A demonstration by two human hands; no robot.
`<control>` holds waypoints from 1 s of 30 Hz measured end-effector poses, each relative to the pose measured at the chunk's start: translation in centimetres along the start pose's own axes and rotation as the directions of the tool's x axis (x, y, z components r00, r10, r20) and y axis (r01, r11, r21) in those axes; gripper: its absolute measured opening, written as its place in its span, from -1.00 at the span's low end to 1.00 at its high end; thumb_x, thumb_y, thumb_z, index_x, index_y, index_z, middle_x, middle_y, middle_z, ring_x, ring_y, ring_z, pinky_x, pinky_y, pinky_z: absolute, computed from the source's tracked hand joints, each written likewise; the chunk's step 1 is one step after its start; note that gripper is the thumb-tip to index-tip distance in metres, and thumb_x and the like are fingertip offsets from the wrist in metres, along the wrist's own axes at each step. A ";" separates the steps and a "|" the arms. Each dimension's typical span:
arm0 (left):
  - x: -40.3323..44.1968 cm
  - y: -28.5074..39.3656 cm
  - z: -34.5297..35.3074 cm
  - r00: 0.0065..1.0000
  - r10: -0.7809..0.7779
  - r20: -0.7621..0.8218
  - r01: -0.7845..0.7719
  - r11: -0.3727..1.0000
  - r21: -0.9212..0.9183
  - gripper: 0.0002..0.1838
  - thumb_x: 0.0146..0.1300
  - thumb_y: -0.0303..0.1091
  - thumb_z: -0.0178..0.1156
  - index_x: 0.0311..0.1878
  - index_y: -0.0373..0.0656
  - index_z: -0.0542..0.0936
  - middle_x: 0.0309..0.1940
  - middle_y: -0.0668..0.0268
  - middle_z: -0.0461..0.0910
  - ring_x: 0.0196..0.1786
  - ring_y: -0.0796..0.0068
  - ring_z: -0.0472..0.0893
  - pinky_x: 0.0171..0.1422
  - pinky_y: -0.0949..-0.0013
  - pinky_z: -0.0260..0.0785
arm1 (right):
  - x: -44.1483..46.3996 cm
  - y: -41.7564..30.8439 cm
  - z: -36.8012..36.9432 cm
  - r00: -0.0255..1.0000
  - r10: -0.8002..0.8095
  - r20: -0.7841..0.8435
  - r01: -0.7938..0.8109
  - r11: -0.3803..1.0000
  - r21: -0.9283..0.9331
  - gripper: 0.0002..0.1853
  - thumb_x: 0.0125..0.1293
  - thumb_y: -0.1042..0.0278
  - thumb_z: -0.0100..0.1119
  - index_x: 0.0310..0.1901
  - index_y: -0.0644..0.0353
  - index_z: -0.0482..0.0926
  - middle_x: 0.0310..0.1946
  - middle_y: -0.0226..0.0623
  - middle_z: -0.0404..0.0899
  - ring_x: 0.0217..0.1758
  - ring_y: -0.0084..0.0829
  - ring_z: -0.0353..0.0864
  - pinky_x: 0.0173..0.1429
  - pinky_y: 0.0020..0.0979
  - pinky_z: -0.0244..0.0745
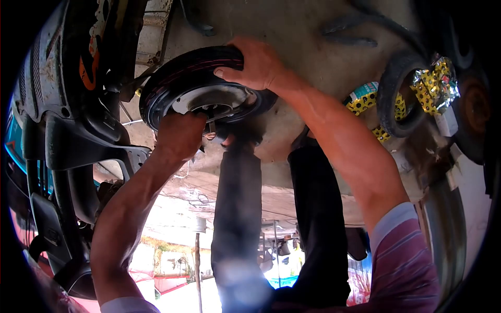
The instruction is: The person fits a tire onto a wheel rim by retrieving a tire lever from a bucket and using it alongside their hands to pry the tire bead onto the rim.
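Note:
A black-tyred wheel [209, 88] with a grey metal hub is tilted in front of my legs. My right hand [255, 63] grips the tyre's upper right edge, thumb over the tread and fingers hidden behind it. At the lower left of the hub is my left hand [180, 134], its fingers curled in by the rim; whatever they hold there is too hidden to make out. A thin metal piece shows just beside the left hand's fingers.
A motorbike body [78, 125] stands along the left side. At the right lie a loose tyre [387, 94], yellow-and-black wrapping [436, 86] and a rusty wheel [474, 104]. Dark rubber strips [349, 39] lie on the floor at the top right.

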State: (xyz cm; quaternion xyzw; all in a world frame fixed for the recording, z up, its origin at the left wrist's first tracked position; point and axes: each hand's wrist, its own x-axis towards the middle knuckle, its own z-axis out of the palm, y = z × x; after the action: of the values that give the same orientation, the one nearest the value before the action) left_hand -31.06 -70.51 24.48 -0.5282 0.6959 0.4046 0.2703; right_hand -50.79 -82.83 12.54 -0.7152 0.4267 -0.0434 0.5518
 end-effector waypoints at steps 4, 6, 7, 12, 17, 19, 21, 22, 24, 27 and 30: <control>1.7 4.1 -4.6 0.992 -0.026 0.126 0.024 1.000 0.016 -0.89 0.19 -0.27 0.37 -0.29 -0.05 0.77 -0.35 0.18 0.78 -0.23 0.16 0.81 -0.11 0.16 0.64 | -0.4 -0.4 -0.1 1.000 -0.001 -0.003 0.001 0.998 -0.060 -0.26 0.07 -0.41 0.41 -0.02 0.18 0.65 -0.12 -0.08 0.70 0.01 -0.01 0.70 0.09 -0.08 0.58; 1.8 3.8 -4.3 0.994 -0.025 0.108 0.021 0.999 0.032 -0.84 0.16 -0.19 0.43 -0.30 -0.04 0.79 -0.34 0.19 0.79 -0.21 0.17 0.81 -0.10 0.17 0.65 | -0.6 -0.2 0.0 1.000 0.021 0.015 -0.020 0.999 -0.045 -0.25 0.08 -0.42 0.40 -0.01 0.17 0.64 -0.10 -0.08 0.69 0.02 -0.01 0.69 0.10 -0.08 0.58; 2.0 3.5 -3.9 0.995 -0.028 0.095 0.024 0.999 0.045 -0.81 0.14 -0.16 0.45 -0.30 -0.04 0.80 -0.34 0.19 0.79 -0.21 0.18 0.81 -0.09 0.18 0.65 | -0.3 -0.2 0.0 0.999 0.025 0.021 -0.024 0.999 -0.037 -0.25 0.08 -0.42 0.40 -0.01 0.17 0.64 -0.10 -0.08 0.69 0.03 -0.02 0.69 0.10 -0.08 0.57; 2.7 2.2 -3.7 0.984 -0.061 0.168 0.056 0.998 0.038 -0.84 0.09 -0.23 0.47 -0.29 -0.04 0.83 -0.29 0.15 0.80 -0.15 0.18 0.82 -0.05 0.18 0.66 | -0.3 -0.1 0.0 0.999 0.029 0.024 -0.029 1.000 -0.005 -0.26 0.09 -0.41 0.40 -0.02 0.17 0.64 -0.11 -0.09 0.69 0.01 -0.01 0.69 0.10 -0.08 0.58; 2.3 1.8 -3.6 0.987 -0.013 0.160 0.017 1.000 -0.025 -0.88 0.22 -0.31 0.34 -0.28 -0.13 0.76 -0.35 0.05 0.77 -0.24 0.05 0.80 -0.14 0.06 0.64 | -0.6 -1.3 -0.6 1.000 0.016 0.021 -0.015 0.998 -0.054 -0.27 0.08 -0.39 0.40 -0.02 0.17 0.65 -0.11 -0.10 0.70 0.01 -0.01 0.69 0.11 -0.09 0.58; 0.7 3.1 -3.1 0.990 -0.061 0.126 0.071 0.995 -0.075 -0.85 0.27 -0.31 0.31 -0.20 -0.16 0.73 -0.36 0.04 0.76 -0.25 0.05 0.79 -0.16 0.05 0.63 | -0.6 -1.2 -0.1 1.000 0.016 -0.019 -0.018 0.996 -0.088 -0.28 0.08 -0.39 0.41 -0.03 0.18 0.65 -0.12 -0.10 0.70 0.00 -0.01 0.69 0.11 -0.10 0.58; -1.9 4.5 0.3 0.989 -0.122 0.081 0.134 0.978 -0.159 -0.80 0.37 -0.32 0.23 -0.03 -0.20 0.62 -0.33 0.03 0.73 -0.26 0.03 0.78 -0.17 0.03 0.63 | -0.4 -0.9 0.0 1.000 0.025 -0.002 -0.025 0.998 -0.062 -0.28 0.08 -0.39 0.42 -0.02 0.17 0.66 -0.11 -0.10 0.70 0.01 -0.02 0.70 0.11 -0.10 0.58; -3.3 5.5 1.5 0.969 -0.193 0.156 0.223 0.953 -0.206 -0.75 0.43 -0.26 0.19 0.04 -0.20 0.56 -0.26 -0.04 0.71 -0.23 -0.04 0.76 -0.14 -0.04 0.61 | -0.5 -0.8 0.1 0.999 0.034 0.010 -0.033 0.998 -0.050 -0.28 0.08 -0.39 0.42 -0.02 0.17 0.66 -0.11 -0.10 0.70 0.02 -0.02 0.70 0.11 -0.10 0.58; -4.7 6.5 3.4 0.937 -0.284 0.204 0.341 0.870 -0.357 -0.74 0.45 -0.27 0.15 0.06 -0.24 0.52 -0.12 -0.13 0.67 -0.13 -0.17 0.73 -0.04 -0.15 0.57 | -0.3 -0.8 0.2 1.000 0.018 -0.017 -0.019 0.996 -0.092 -0.28 0.09 -0.40 0.40 -0.01 0.14 0.67 -0.09 -0.11 0.70 0.03 -0.04 0.70 0.14 -0.11 0.58; -4.4 4.0 5.7 0.969 -0.080 0.233 0.196 0.824 -0.532 -0.70 0.46 -0.27 0.14 0.12 -0.27 0.51 -0.09 -0.14 0.66 -0.04 -0.26 0.69 0.05 -0.19 0.52 | -1.0 -0.9 -0.5 0.993 0.108 0.043 -0.107 0.994 -0.038 -0.26 0.08 -0.45 0.38 0.01 0.11 0.68 -0.06 -0.13 0.71 0.06 -0.05 0.70 0.16 -0.10 0.57; -3.3 2.5 4.7 0.810 -0.091 0.579 0.567 0.376 -0.733 -0.66 0.51 -0.24 0.11 0.23 -0.19 0.53 -0.38 0.15 0.58 -0.47 0.29 0.53 -0.42 0.16 0.34 | -0.5 -0.8 -0.2 0.996 0.082 0.022 -0.080 0.995 -0.051 -0.22 0.06 -0.50 0.36 0.02 0.09 0.68 -0.07 -0.14 0.72 0.06 -0.06 0.71 0.15 -0.09 0.58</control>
State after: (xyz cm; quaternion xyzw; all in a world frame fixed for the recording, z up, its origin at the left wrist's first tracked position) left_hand -32.74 -64.48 25.36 -0.6122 0.1740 0.7490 0.1842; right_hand -50.79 -82.56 13.45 -0.7113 0.4496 -0.0017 0.5402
